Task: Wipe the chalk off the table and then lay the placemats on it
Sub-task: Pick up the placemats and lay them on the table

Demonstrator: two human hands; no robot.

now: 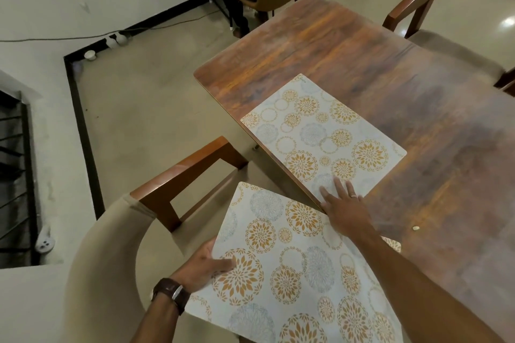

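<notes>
Wood table (348, 44) hazy with chalk, tiled floor, three chairs, two placemats: your right hand (344, 209) flat-fingered on the 12 o'clock placemat (320, 131), left hand (203, 264) pinching the 6 o'clock placemat (292, 273).

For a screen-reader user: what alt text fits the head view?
The right hand presses a floral placemat on the table, while the left hand grips a second placemat over a beige chair beside the wooden table.
</notes>
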